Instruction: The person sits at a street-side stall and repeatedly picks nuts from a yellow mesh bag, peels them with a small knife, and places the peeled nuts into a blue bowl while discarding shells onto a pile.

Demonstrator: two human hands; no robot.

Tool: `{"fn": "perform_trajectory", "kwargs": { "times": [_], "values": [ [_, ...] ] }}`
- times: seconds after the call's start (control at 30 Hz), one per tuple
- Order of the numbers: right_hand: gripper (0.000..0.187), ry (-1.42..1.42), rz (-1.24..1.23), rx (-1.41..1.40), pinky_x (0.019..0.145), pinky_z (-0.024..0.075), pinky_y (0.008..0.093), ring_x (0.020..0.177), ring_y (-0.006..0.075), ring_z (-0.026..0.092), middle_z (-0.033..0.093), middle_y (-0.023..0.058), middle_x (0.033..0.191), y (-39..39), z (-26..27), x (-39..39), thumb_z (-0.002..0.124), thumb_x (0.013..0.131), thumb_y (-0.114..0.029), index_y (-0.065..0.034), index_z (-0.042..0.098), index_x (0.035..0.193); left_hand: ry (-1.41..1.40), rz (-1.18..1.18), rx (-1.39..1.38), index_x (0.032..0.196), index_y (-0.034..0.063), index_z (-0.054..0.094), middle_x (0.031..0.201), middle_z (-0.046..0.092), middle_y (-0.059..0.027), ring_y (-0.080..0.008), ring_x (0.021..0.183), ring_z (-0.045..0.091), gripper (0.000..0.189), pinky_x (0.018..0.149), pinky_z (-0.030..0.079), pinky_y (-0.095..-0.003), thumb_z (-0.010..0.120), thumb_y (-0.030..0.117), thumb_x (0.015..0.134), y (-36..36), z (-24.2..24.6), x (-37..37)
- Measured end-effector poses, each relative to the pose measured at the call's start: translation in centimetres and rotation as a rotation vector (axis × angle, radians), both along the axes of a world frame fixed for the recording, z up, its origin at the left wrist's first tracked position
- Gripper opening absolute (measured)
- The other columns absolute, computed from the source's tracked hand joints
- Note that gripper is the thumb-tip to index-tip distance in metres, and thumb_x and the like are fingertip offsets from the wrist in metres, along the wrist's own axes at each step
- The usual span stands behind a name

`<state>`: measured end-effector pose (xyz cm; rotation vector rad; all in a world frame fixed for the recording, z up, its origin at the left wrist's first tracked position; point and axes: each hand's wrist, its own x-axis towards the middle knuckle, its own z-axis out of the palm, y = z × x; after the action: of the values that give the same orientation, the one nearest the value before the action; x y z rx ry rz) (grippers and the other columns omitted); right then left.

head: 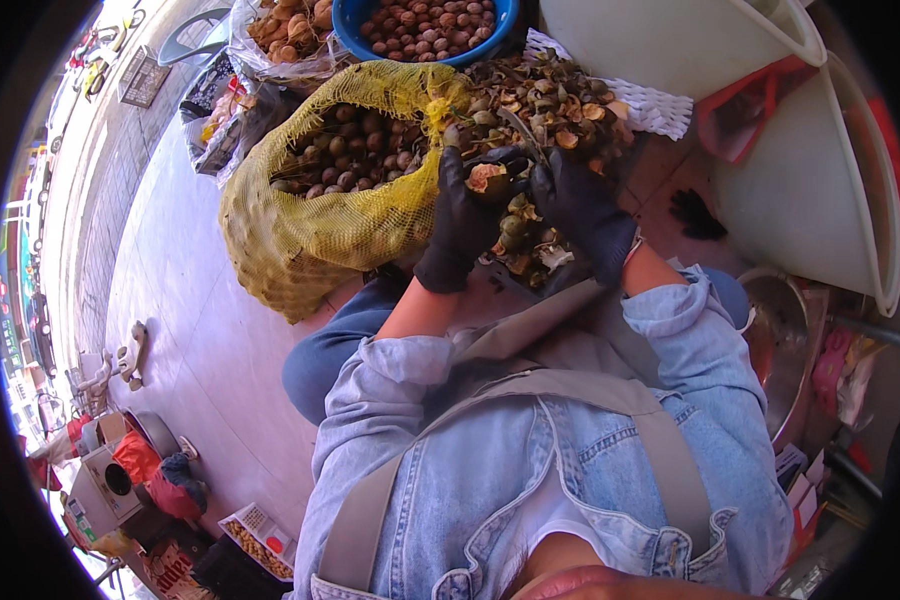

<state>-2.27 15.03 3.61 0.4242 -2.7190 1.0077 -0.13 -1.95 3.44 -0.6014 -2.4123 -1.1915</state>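
Note:
My left hand (461,221), in a black glove, holds a round nut (487,180) whose husk is partly cut away, baring a pinkish-orange patch. Close beside it, my black-gloved right hand (579,206) grips a knife (523,133) with its blade pointing up and left; its handle is mostly hidden by the fingers. Beneath and beyond both hands spreads a heap of nuts and cut husks (562,97). Left of my left hand stands a yellow mesh sack (330,236), its mouth wide, with dark round nuts (360,146) inside.
A blue basin (511,30) of brown nuts stands at the back beside a plastic bag (281,67) of peelings. Large whitish tubs (795,180) rise on the right, near a loose black glove (696,215). A metal bowl (784,330) sits by my right elbow.

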Motion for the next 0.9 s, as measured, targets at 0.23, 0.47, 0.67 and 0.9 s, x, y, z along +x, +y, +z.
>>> {"fn": "perform_trajectory", "kwargs": {
  "times": [0.23,0.47,0.67,0.9],
  "values": [
    [0.020,-0.170,0.255,0.098,0.057,0.0444,0.0478,0.064,0.0385,0.058,0.058,0.0196,0.067,-0.5,2.9,1.4,0.050,0.088,-0.025,-0.0050,0.056,0.090,-0.231,0.097,0.122,0.128,-0.0071,0.036,0.106,0.062,-0.0167,-0.0288,0.094,0.060,0.042,0.089,0.042,-0.0352,0.046,0.002,0.088,-0.9,-2.3,-0.6],
    [0.021,-0.206,0.413,0.070,0.057,0.0455,0.0466,0.063,0.0372,0.059,0.059,0.0185,0.068,-0.6,4.1,2.1,0.053,0.086,-0.025,-0.0062,0.055,0.095,-0.183,-0.024,0.152,0.131,-0.0023,0.030,0.090,0.067,-0.0126,-0.0276,0.071,0.066,0.045,0.061,0.052,-0.0334,0.043,-0.001,0.088,-1.4,-3.1,-1.1],
    [0.016,-0.230,0.358,0.253,0.057,0.0468,0.0468,0.063,0.0359,0.061,0.061,0.0162,0.067,-0.7,4.5,2.0,0.054,0.084,-0.021,-0.0074,0.055,0.093,-0.201,-0.034,0.036,0.133,-0.0015,0.025,0.090,0.066,-0.0153,-0.0329,0.070,0.064,0.065,0.055,0.050,-0.0374,0.059,0.001,0.077,-1.5,-3.2,-0.9],
    [0.022,-0.152,0.377,0.364,0.054,0.0457,0.0465,0.061,0.0341,0.060,0.060,0.0160,0.065,-0.7,3.6,1.9,0.053,0.082,-0.022,-0.0111,0.057,0.101,-0.164,-0.075,-0.002,0.118,-0.0025,0.047,0.100,0.062,-0.0198,-0.0398,0.076,0.061,0.047,0.062,0.050,-0.0420,0.064,0.008,0.076,-2.1,-3.1,-0.9]
  ]
}}
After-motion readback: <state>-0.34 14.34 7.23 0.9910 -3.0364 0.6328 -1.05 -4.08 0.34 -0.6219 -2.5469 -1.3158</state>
